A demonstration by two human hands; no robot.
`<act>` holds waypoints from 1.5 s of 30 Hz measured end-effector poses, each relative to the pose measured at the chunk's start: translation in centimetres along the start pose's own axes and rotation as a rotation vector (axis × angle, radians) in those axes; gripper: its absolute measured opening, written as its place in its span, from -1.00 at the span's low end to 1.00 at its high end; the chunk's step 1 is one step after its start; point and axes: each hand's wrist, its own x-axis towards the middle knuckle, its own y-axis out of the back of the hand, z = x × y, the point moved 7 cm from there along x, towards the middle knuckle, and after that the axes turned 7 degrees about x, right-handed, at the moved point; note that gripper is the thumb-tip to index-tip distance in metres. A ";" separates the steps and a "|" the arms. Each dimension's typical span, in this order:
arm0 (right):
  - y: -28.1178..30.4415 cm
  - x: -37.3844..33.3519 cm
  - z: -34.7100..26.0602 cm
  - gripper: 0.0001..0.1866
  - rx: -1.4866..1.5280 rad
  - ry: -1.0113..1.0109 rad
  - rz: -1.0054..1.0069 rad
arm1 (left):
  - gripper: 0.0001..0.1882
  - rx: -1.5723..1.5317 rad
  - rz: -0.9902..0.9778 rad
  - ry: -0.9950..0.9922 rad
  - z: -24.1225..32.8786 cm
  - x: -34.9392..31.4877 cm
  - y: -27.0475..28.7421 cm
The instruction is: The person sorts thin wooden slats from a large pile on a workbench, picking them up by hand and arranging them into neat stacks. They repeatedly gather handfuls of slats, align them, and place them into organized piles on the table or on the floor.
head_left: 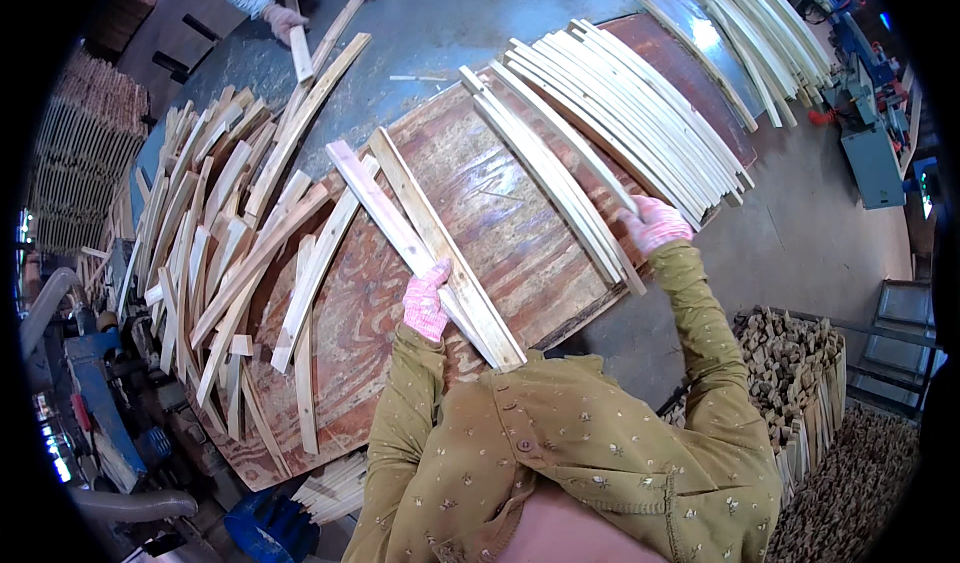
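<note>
My left hand [427, 300], in a pink-and-white knit glove, is closed on a pale wooden strip [385, 208] near the board's front edge. A second, yellower wooden slat [430, 218] lies beside that strip, touching or nearly touching it at the near end. Over to the right, my right hand [657, 226], gloved alike, has its fingers round the near end of a long wooden strip [560, 128]. That strip lies between a small group of strips [545, 178] on its left and a wide row of strips [625, 108] on its right.
A jumbled pile of wooden pieces [225, 193] covers the left of the worn plywood board [350, 363]. Across the table, a co-worker's gloved hand [285, 23] holds a wooden piece [301, 55]. More strips [765, 43] lie far right; bundled sticks [790, 373] stand by my right arm.
</note>
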 end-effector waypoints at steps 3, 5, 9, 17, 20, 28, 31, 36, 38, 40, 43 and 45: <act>1.9 0.6 4.5 -0.45 -0.202 -0.027 0.041 | -0.75 -0.010 0.040 0.011 0.6 -0.7 -1.2; 2.1 2.7 8.1 -0.47 -0.278 -0.116 0.150 | -0.76 -0.037 0.034 0.014 0.7 -1.0 -1.8; 2.5 3.9 4.2 -0.22 -0.331 0.215 0.610 | -0.79 0.006 0.007 0.011 0.9 -1.0 -1.7; -16.6 -2.5 -14.8 -0.23 1.056 0.189 -0.662 | -0.73 0.007 -0.035 0.051 -2.0 1.8 -5.8; -11.3 -2.0 -14.5 -0.23 0.316 0.146 -0.354 | -0.78 0.245 0.228 -0.031 -1.2 2.4 -3.4; -4.2 -2.1 -8.8 -0.21 -0.206 0.551 0.467 | -0.76 0.153 0.255 -0.075 1.3 1.2 -1.4; -4.2 -4.4 -11.4 -0.19 0.099 0.531 0.352 | -0.72 0.299 0.273 -0.167 1.7 1.1 -1.5; -11.9 -9.0 -14.7 -0.13 0.685 0.342 -0.361 | -0.38 0.373 0.259 -0.297 2.6 0.4 -8.9; -12.1 -8.2 -13.6 -0.19 1.227 0.203 -0.525 | -0.49 0.514 0.104 -0.550 5.0 -1.2 -10.2; -8.3 -7.8 -12.3 -0.28 1.724 0.081 -0.722 | -0.47 1.117 -0.018 -0.858 6.4 -1.1 -8.2; -4.2 -5.8 -7.9 -0.28 1.770 0.005 -0.673 | -0.45 0.863 0.450 -0.637 10.8 -1.0 -2.5; -2.9 -4.3 -4.2 -0.29 1.864 -0.042 -0.642 | -0.44 1.406 0.688 -0.858 15.7 -2.6 1.0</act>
